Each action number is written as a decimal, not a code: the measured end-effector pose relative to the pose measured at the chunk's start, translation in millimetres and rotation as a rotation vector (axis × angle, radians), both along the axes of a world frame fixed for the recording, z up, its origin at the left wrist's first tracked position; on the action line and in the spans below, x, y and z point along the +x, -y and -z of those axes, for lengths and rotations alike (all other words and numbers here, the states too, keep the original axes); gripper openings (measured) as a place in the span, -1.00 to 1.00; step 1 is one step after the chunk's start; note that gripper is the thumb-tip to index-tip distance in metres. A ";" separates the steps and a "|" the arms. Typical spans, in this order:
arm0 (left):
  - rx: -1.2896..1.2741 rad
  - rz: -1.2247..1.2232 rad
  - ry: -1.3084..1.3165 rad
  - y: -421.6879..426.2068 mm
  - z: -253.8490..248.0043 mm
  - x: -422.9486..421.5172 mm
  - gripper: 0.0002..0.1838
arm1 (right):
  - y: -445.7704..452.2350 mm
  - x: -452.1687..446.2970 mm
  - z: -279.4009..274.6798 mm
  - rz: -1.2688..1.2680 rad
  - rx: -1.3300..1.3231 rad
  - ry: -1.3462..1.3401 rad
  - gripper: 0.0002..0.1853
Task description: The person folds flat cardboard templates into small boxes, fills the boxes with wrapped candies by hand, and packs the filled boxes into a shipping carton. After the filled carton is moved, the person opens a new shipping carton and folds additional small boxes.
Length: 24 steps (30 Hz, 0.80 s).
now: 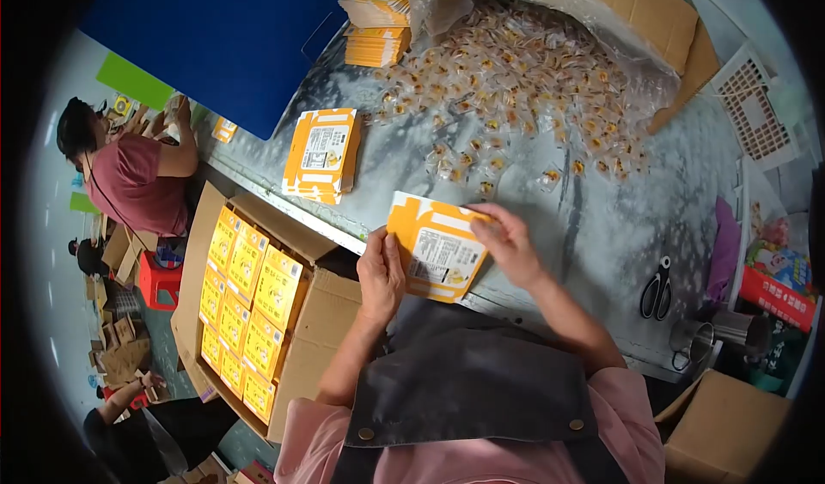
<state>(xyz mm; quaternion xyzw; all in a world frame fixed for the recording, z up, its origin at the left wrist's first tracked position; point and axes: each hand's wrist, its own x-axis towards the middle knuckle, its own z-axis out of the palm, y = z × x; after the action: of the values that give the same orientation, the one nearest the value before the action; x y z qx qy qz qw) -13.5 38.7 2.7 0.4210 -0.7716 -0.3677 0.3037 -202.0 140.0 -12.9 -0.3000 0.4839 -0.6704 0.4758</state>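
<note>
A flat, unfolded yellow and white carton (pixel 443 256) is held between my two hands above the table's front edge. My left hand (pixel 381 273) grips its left side, thumb on the printed face. On the upper right side, my right hand (pixel 509 242) has its fingers closed on the carton's edge. Up and to the left lies a stack of the same flat cartons (pixel 321 153). Many small clear packets (pixel 524 80) are heaped on the table (pixel 632 226) beyond my hands.
A cardboard box (pixel 331 312) of yellow filled cartons stands at left. Flat carton stacks (pixel 378 46) lie at the back. Black-handled scissors (pixel 657 291), metal cups (pixel 692 340) and a white basket (pixel 756 106) are at right. A co-worker (pixel 142 179) works at far left.
</note>
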 end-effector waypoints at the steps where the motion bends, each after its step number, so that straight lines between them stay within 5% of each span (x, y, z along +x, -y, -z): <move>1: -0.058 0.068 0.017 3.5 -0.2 0.4 -0.84 | -2.0 -9.2 -5.2 -0.036 -0.027 -0.051 -0.76; 4: -0.292 0.233 0.005 8.7 -10.5 -5.5 -0.91 | -8.1 -30.5 -20.5 -0.317 0.077 -0.191 -0.79; 11: -0.157 0.373 0.045 13.0 -44.3 -8.8 -0.90 | -12.8 -42.7 -33.8 -0.534 -0.007 -0.096 -0.67; 17: 0.009 0.371 -0.002 14.4 -52.1 -11.4 -0.87 | -13.3 -44.0 -45.8 -0.561 0.071 -0.011 -0.69; 24: -0.155 0.327 0.036 12.8 -49.6 -11.9 -0.88 | -13.4 -44.4 -43.1 -0.501 -0.001 -0.279 -0.66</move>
<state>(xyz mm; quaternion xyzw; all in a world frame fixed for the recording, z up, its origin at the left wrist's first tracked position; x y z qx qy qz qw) -25.4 25.9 52.2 0.2716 -0.8611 -0.3441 0.2576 -246.4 153.4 30.2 -0.4999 0.4554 -0.4845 0.5550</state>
